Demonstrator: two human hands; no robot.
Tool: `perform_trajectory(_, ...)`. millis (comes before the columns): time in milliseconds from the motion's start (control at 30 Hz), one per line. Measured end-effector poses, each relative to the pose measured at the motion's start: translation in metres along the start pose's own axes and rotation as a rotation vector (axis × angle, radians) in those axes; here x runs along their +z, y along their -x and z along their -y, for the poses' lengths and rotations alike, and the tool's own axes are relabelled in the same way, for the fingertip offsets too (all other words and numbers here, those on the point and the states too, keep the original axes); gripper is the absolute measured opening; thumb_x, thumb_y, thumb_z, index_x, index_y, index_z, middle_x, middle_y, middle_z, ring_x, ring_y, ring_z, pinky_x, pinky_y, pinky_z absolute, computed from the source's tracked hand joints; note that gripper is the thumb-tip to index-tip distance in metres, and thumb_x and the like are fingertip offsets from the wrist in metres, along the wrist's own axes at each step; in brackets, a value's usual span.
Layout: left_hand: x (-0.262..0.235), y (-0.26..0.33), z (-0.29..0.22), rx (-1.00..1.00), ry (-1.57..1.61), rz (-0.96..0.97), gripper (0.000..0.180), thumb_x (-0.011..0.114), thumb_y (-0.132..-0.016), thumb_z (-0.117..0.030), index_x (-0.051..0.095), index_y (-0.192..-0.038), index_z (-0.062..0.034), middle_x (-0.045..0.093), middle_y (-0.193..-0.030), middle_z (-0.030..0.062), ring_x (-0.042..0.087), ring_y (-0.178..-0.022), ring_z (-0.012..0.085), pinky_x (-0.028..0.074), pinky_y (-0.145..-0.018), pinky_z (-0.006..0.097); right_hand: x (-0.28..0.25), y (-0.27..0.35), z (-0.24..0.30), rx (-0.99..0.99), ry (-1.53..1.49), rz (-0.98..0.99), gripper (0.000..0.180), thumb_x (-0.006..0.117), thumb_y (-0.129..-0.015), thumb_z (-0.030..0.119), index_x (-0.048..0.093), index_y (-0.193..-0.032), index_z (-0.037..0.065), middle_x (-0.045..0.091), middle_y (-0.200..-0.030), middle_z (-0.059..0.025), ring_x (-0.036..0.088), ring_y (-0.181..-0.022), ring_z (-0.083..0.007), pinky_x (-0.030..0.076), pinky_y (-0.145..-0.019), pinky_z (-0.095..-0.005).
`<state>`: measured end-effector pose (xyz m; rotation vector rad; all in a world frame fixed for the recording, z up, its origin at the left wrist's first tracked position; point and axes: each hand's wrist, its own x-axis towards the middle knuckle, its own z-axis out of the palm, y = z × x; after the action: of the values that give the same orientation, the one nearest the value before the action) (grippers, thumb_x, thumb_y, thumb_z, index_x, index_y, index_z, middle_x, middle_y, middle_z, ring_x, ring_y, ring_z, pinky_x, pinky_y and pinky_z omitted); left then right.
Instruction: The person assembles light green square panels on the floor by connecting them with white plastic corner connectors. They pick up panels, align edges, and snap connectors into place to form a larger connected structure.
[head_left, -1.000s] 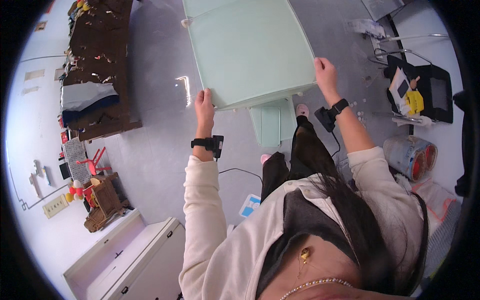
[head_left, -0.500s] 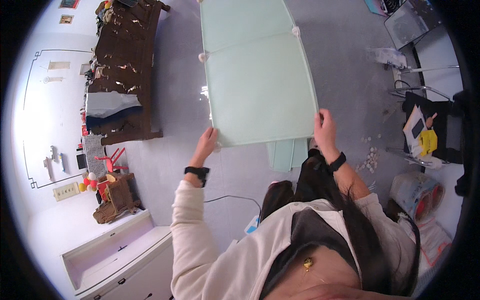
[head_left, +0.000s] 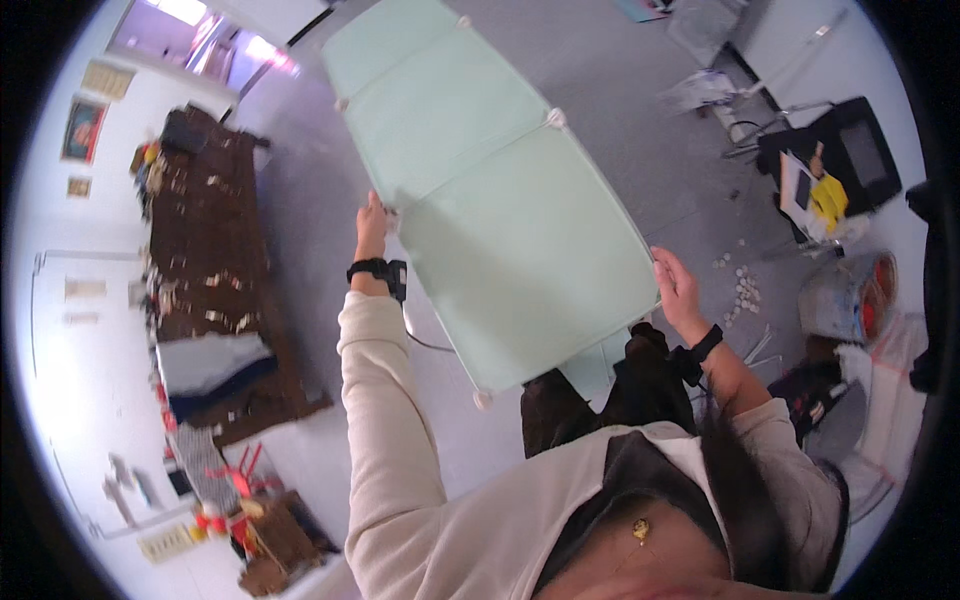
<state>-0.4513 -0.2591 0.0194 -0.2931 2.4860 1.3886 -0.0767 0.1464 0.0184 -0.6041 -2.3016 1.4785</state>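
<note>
A long sheet of joined pale green panels (head_left: 530,250) stretches from in front of my body toward the far left. White round connectors (head_left: 556,118) sit along its edges where the panels meet, and another connector (head_left: 482,400) caps the near left corner. My left hand (head_left: 371,230) is closed at the left edge, by the connector (head_left: 392,219) of the nearest seam. Near the right corner of the closest panel, my right hand (head_left: 678,288) grips the edge, thumb side up. Below the sheet, part of another pale green panel (head_left: 592,370) shows between my legs.
Small white round pieces (head_left: 744,292) lie scattered on the grey floor to the right. Beyond them stand a black chair (head_left: 858,150) holding papers and a yellow item, and a clear bucket-like container (head_left: 848,300). A long dark wooden bench (head_left: 215,260) lines the left wall.
The sheet has swung so its far end points left, and its near end has come closer. My left hand has shifted from the near left corner forward to a seam connector.
</note>
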Motion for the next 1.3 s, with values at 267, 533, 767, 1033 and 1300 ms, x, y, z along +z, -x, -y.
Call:
perform_trajectory(267,0.027,-0.021,0.018,0.142,-0.136,-0.038,0.05,0.039,-0.097,-0.035,0.058,-0.099,0.0112,0.063,-0.087,0.0194,0.062,-0.079,0.0275,0.047,-0.07,0.039,0.006,0.004,-0.003,0.067,0.076,-0.059,0.024,0.057,-0.094,0.022,0.066,-0.101,0.001,0.067,-0.08,-0.0094,0.062,-0.068,-0.0138,0.048,-0.062,-0.0276)
perform_trajectory(533,0.027,-0.009,0.01,0.144,-0.091,-0.038,0.046,0.038,-0.098,-0.034,0.057,-0.097,0.0088,0.061,-0.081,0.0144,0.057,-0.07,0.0229,0.045,-0.066,0.037,0.006,0.002,-0.002,0.061,0.092,-0.079,0.019,0.063,-0.09,0.018,0.067,-0.098,0.001,0.066,-0.077,-0.0098,0.059,-0.064,-0.0114,0.047,-0.059,-0.025)
perform_trajectory(767,0.02,-0.027,0.017,0.092,-0.115,0.04,0.037,0.04,-0.097,-0.032,0.057,-0.092,0.0004,0.054,-0.074,0.0058,0.052,-0.064,0.0166,0.043,-0.058,0.033,0.007,0.003,0.001,0.182,0.202,-0.056,0.026,0.059,-0.093,0.028,0.066,-0.101,0.004,0.065,-0.077,-0.0125,0.062,-0.065,-0.0206,0.049,-0.062,-0.0306)
perform_trajectory(1033,-0.014,0.028,0.021,-0.056,0.421,0.273,0.064,0.042,-0.093,-0.051,0.039,-0.131,-0.0001,0.045,-0.126,0.0111,0.046,-0.114,0.0253,0.04,-0.092,0.045,-0.036,0.149,-0.03,0.297,-0.054,-0.604,0.035,0.053,-0.094,0.033,0.063,-0.095,-0.001,0.066,-0.078,-0.0066,0.06,-0.072,-0.0137,0.046,-0.066,-0.0302)
perform_trajectory(1300,-0.011,0.294,0.103,-0.597,0.415,0.64,0.08,0.042,-0.088,-0.064,0.027,-0.141,-0.0048,0.032,-0.143,0.0198,0.032,-0.133,0.0373,0.029,-0.104,0.06,-0.06,0.351,-0.095,0.785,0.149,-0.149,0.033,0.052,-0.093,0.032,0.063,-0.094,0.0,0.064,-0.075,-0.015,0.062,-0.069,-0.0283,0.047,-0.066,-0.0373)
